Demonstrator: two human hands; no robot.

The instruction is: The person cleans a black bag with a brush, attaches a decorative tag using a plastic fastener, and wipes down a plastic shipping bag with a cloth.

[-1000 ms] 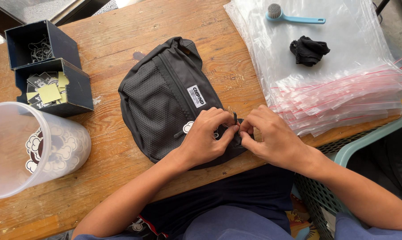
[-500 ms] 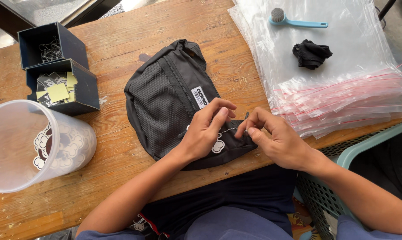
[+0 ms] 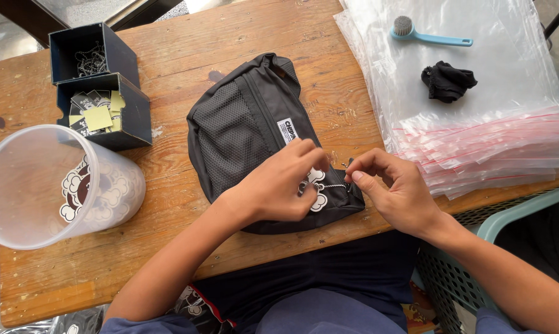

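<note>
Attaching a charm to the waist bag, chain not yet closed.

My left hand [image 3: 279, 182] pinches a white and brown cloud-shaped flat charm [image 3: 315, 185] against the lower corner of the black nylon waist bag with mesh front panel [image 3: 248, 133], which lies at table centre. My right hand [image 3: 393, 192], at 3 o'clock of the charm, grips the end of a thin silver ball chain [image 3: 336, 185] between thumb and forefinger, beside the zipper pull. Judgement: fastening step in hand; next calls for a fine two-finger closure of the chain. A small white rectangular label [image 3: 287, 130] sits on the bag at 12 o'clock of my left hand. Stack of clear zip bags with red seal strips [image 3: 489, 148] at 2 o'clock; two dark blue open boxes [image 3: 97, 86] at 10 o'clock; translucent plastic tub holding more charms [image 3: 57, 185] at 9 o'clock.
</note>
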